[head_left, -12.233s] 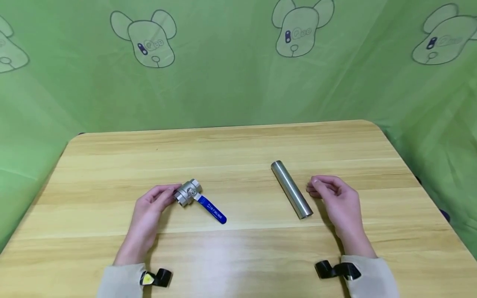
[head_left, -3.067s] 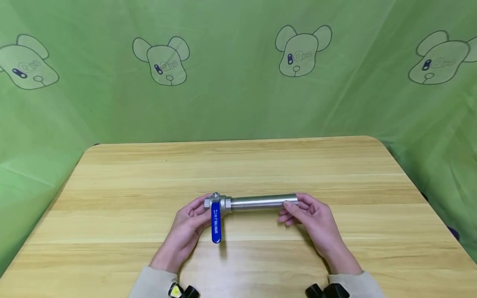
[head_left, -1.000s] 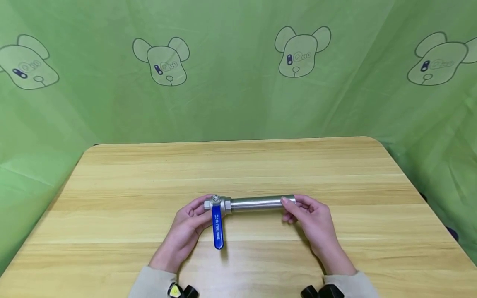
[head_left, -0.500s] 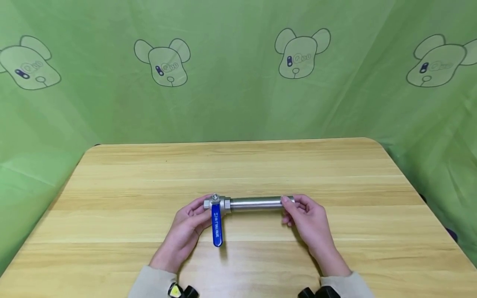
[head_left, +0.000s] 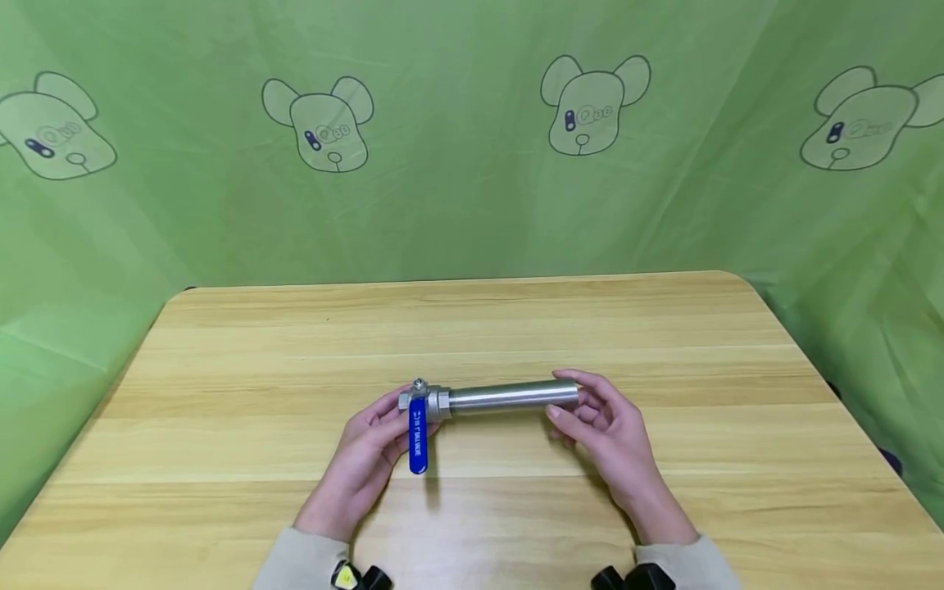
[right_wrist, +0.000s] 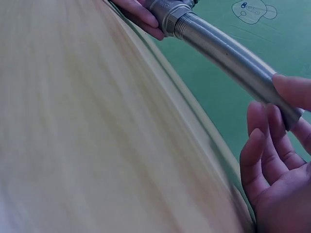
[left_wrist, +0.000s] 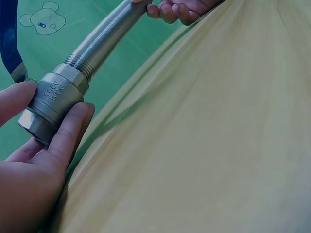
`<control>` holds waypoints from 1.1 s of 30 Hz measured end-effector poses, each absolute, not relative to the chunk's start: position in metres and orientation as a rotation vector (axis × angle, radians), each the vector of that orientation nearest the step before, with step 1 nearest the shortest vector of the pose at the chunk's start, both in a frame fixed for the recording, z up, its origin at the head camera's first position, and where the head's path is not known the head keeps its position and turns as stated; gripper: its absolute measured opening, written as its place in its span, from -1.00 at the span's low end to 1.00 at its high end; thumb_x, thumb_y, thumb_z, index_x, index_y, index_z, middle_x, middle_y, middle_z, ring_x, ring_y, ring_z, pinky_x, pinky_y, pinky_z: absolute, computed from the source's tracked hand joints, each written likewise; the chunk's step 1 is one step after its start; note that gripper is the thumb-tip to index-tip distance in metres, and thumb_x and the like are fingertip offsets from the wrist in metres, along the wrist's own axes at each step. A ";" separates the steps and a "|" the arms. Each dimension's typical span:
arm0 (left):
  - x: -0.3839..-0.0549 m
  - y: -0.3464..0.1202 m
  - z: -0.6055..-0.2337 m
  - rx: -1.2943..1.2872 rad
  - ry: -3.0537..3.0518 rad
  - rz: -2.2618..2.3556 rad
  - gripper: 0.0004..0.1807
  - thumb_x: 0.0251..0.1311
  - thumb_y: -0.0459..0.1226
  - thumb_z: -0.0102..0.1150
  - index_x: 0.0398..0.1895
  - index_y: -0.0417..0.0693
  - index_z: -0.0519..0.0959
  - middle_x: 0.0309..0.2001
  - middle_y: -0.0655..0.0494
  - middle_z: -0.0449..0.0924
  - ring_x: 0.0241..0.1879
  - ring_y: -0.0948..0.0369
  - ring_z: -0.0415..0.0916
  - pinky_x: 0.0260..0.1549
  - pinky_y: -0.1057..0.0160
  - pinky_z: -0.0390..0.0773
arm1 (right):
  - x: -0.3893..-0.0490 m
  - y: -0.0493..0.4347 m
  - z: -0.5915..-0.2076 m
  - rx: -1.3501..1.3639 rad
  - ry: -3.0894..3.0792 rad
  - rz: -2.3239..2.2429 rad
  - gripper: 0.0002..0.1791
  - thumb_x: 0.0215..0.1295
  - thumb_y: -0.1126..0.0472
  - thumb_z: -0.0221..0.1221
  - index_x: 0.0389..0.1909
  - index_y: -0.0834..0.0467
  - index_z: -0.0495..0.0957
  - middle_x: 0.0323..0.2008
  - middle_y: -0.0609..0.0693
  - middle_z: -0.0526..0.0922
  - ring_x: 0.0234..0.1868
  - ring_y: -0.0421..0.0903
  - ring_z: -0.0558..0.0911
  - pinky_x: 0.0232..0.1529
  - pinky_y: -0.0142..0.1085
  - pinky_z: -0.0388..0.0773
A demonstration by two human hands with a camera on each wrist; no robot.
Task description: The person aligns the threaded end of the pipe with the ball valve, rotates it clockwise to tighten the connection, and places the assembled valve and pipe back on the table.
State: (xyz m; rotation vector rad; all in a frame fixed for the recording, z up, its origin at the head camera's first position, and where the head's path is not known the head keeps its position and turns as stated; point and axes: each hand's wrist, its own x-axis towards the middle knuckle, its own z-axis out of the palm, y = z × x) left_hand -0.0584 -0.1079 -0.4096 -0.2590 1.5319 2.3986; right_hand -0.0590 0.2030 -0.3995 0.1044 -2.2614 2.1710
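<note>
My left hand (head_left: 361,459) grips the steel ball valve (left_wrist: 58,97) between thumb and fingers. Its blue lever handle (head_left: 418,434) points toward me. A plain steel pipe (head_left: 509,397) sits end-on in the valve's right hex end, some of its thread (right_wrist: 180,26) showing there. Valve and pipe are held up in one nearly level line over the table. At the pipe's free end is my right hand (head_left: 612,442), thumb on the near side and index finger on the far side. The remaining right fingers curl loosely below the pipe in the right wrist view.
Below lies a light wood-grain table (head_left: 472,328) with rounded far corners. A green cloth backdrop (head_left: 457,164) with mouse-head outlines hangs behind and beside it. Black wrist cameras (head_left: 630,578) sit at both sleeves.
Earliest, the pipe lay on the table apart from the valve; now they are joined and held up. Lately my right thumb slid down to the pipe's near edge, and the index finger rose over its far side.
</note>
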 end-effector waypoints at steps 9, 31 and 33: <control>-0.059 -0.108 -0.410 -0.258 1.524 2.393 -0.36 0.42 -0.46 0.21 0.54 -0.32 0.36 0.41 -0.20 0.60 0.12 0.18 0.77 0.30 0.18 0.74 | -0.060 0.201 -0.399 -0.026 -2.294 2.185 -0.54 0.40 0.33 0.40 0.24 0.34 0.53 -0.25 -0.02 0.76 -0.41 -0.15 0.75 -0.41 -0.39 0.74; -0.059 -0.109 -0.411 -0.214 1.537 2.379 -0.33 0.41 -0.46 0.23 0.56 -0.31 0.31 0.43 -0.25 0.57 0.09 0.18 0.79 0.27 0.19 0.76 | -0.062 0.198 -0.400 -0.177 -2.362 2.125 -0.72 0.53 0.09 0.33 -0.09 0.27 0.59 -0.42 0.02 0.79 -0.45 -0.12 0.77 -0.43 -0.34 0.77; -0.059 -0.108 -0.412 -0.224 1.539 2.380 -0.34 0.42 -0.46 0.22 0.56 -0.30 0.32 0.43 -0.25 0.57 0.09 0.17 0.79 0.26 0.19 0.77 | -0.061 0.197 -0.399 -0.182 -2.369 2.116 -0.70 0.54 0.09 0.32 -0.08 0.29 0.59 -0.43 0.01 0.80 -0.44 -0.12 0.78 -0.42 -0.34 0.78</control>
